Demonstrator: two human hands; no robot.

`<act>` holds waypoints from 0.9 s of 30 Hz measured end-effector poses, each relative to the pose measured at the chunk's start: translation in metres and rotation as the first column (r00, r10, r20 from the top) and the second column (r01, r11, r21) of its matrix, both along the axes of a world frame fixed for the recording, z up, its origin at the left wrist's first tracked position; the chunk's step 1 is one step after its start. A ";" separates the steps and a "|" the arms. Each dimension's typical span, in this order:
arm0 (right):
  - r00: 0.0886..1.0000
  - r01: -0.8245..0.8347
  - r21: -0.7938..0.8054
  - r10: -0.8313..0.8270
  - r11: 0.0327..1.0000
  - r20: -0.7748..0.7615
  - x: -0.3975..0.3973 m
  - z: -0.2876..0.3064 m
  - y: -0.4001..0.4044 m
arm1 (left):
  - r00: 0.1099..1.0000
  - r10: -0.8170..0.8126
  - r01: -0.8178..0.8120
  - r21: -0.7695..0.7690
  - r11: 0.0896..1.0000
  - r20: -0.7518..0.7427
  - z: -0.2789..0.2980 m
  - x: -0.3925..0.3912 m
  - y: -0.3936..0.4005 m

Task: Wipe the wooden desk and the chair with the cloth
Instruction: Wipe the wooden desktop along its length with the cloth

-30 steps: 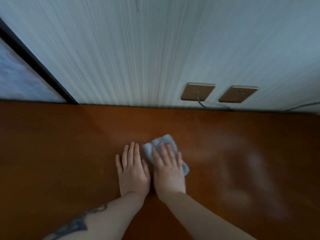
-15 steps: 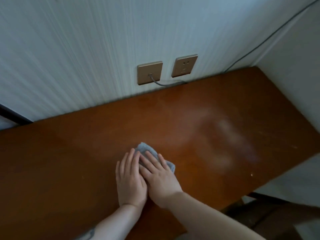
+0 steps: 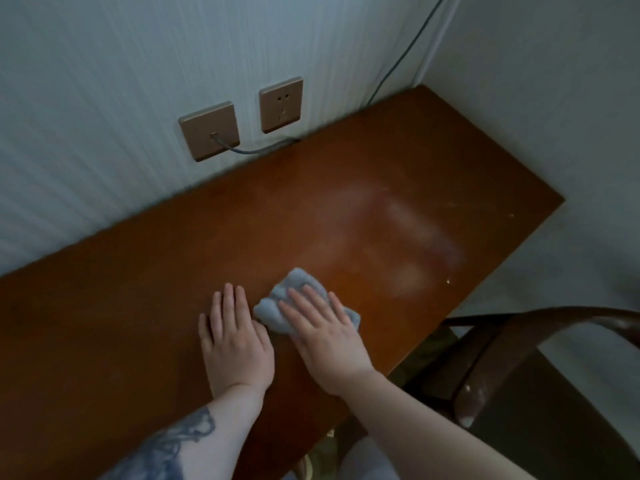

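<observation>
Most of the view is taken by the wooden desk [image 3: 145,327], a reddish-brown top running from the near left to a far right corner against the pale wall [image 3: 104,98], with a hazy, smeared sheen right of its middle. Next in size, the chair [image 3: 540,344] stands at the near right, its dark curved back rail just off the desk's edge and, as far as can be judged, not yet wiped. Two brass-coloured socket plates [image 3: 209,130] sit on the far wall, a grey cable [image 3: 256,150] running from the left one. The right hand [image 3: 325,337] lies flat with fingers straight, pressing the small blue-grey cloth [image 3: 277,306] onto the desk near its middle; the left hand [image 3: 235,341] rests beside it, touching the cloth's left edge, fingers straight and together, palm down, gripping nothing. Desk-wiping seems to be the step in hand; the next move likely calls for a firm sweep right across the hazy patch toward the far corner, keeping the cloth bunched under the palm. No containers are in view, so nothing can be said of contents
</observation>
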State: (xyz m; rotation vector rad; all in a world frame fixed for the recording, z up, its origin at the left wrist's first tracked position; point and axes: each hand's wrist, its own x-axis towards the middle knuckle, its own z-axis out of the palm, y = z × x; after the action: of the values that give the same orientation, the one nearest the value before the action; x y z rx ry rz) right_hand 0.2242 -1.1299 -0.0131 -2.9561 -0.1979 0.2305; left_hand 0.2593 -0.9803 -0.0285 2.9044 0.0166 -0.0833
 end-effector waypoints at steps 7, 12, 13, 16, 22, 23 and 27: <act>0.983 0.180 0.045 -0.182 0.983 0.037 -0.056 0.000 0.041 | 0.999 0.004 0.002 -0.130 0.992 0.044 0.003 -0.001 0.003; 0.997 -0.062 0.064 0.065 0.996 -0.041 -0.018 0.005 -0.003 | 0.999 0.006 0.001 -0.166 0.986 0.041 0.004 -0.002 0.004; 0.997 0.074 0.058 -0.072 0.996 -0.024 -0.022 0.003 -0.013 | 0.999 0.005 0.001 -0.180 0.984 0.034 0.004 -0.002 0.005; 0.879 0.474 0.050 -0.476 0.879 0.040 -0.056 0.001 -0.009 | 0.999 0.007 0.000 -0.224 0.975 0.031 0.004 -0.012 0.004; 0.986 -0.110 0.051 0.116 0.993 -0.116 -0.055 0.026 -0.002 | 0.997 0.055 -0.020 -0.479 0.878 0.059 0.011 -0.056 -0.058; 0.973 -0.163 0.071 0.172 0.984 -0.155 -0.045 0.027 -0.018 | 0.995 0.088 -0.055 -0.499 0.865 0.042 0.012 -0.060 -0.067; 0.961 0.275 0.030 -0.274 0.961 -0.028 -0.045 0.016 -0.067 | 0.997 0.077 -0.056 -0.491 0.869 0.024 0.013 -0.059 -0.099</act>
State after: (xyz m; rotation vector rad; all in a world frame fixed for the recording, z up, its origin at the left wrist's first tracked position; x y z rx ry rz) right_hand 0.1787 -1.1973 0.0025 -2.9006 0.2088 0.2205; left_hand 0.2001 -1.0795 -0.0156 2.3905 0.0769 -0.0096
